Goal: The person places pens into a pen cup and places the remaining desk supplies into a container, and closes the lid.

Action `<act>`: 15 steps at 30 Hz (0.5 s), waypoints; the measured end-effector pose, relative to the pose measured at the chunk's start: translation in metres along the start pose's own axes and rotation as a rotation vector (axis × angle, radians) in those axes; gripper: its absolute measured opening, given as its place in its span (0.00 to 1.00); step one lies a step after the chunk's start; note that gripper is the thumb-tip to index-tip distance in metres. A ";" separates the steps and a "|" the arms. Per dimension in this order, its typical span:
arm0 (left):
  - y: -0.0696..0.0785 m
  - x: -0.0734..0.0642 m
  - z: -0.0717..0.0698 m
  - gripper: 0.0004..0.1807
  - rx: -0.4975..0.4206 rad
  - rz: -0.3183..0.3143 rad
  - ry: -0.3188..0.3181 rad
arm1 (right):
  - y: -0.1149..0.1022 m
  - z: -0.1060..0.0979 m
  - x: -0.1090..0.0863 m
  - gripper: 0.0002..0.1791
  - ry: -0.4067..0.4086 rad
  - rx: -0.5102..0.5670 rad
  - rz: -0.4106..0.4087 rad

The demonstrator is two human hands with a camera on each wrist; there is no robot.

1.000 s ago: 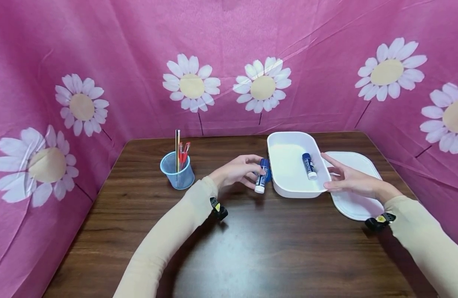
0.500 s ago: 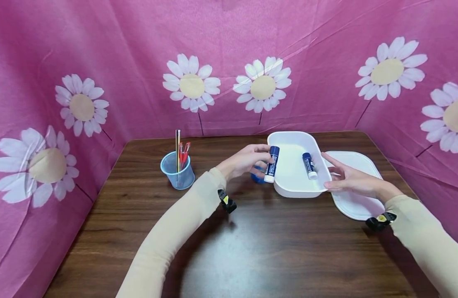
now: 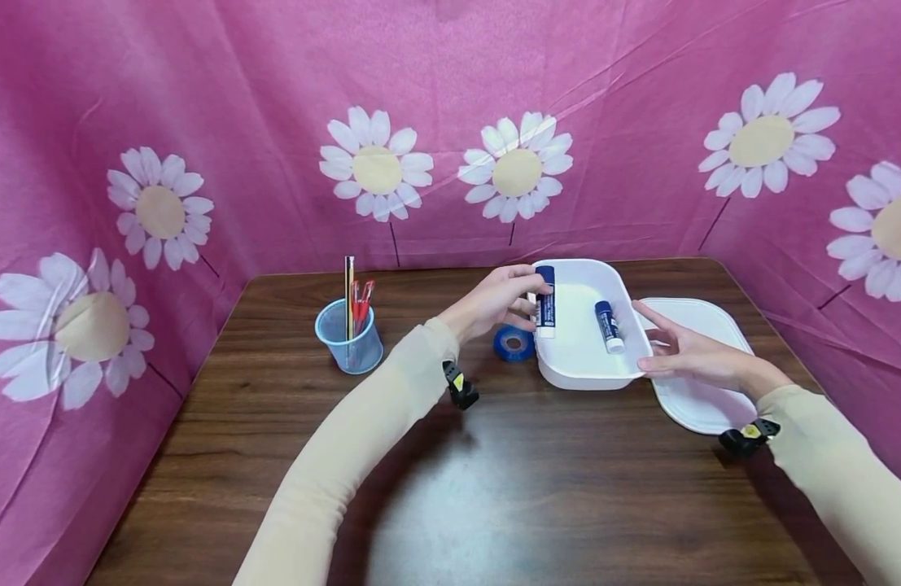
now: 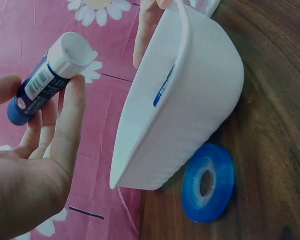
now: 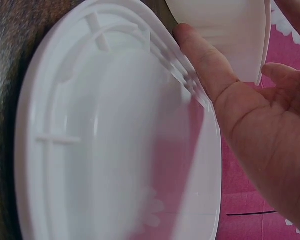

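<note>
In the head view, the left hand pinches a glue stick between its thumb and fingertips, at the hand's far right. The stick overlaps the left wall of a white box, whose open inside lies just to the right of this grip. The stick's long axis runs nearly straight away from the person, roughly along that wall: blue cap at the far end, white base toward the person. A second glue stick lies in the box, farther right of the pinch, its cap also pointing away but leaning slightly left. A roll of blue tape sits on the table just nearer the person than the left fingers. The right hand, well apart from the held stick, has its thumb and forefinger spread against the box's right side; a white lid lies under and beside it. The left hand is clearly the nearer one to the stick.

In the left wrist view, the stick is held clear of the box, higher than its rim, with the white base slanting toward the upper right and the cap toward the lower left.

In the right wrist view, the right fingers touch the box with a gap between them; the held stick does not show.
</note>
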State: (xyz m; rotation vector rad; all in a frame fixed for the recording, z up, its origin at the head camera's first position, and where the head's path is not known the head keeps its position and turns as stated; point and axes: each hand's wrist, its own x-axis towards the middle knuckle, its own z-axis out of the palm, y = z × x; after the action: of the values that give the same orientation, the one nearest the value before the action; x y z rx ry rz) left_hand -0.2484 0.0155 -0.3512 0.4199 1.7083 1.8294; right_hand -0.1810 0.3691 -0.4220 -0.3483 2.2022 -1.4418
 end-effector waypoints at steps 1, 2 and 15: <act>0.001 0.001 0.001 0.13 -0.004 0.005 0.011 | 0.000 0.000 0.000 0.58 -0.004 0.002 -0.004; 0.003 0.001 0.001 0.13 -0.004 0.007 0.021 | 0.000 0.000 -0.001 0.58 -0.008 0.004 -0.008; 0.017 0.010 0.011 0.18 -0.057 0.016 0.069 | 0.000 0.000 -0.002 0.57 -0.009 0.025 -0.009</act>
State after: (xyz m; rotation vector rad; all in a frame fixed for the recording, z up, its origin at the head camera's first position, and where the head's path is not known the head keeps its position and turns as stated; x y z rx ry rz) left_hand -0.2534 0.0302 -0.3354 0.3521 1.6980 1.9199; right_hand -0.1799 0.3699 -0.4212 -0.3557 2.1760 -1.4677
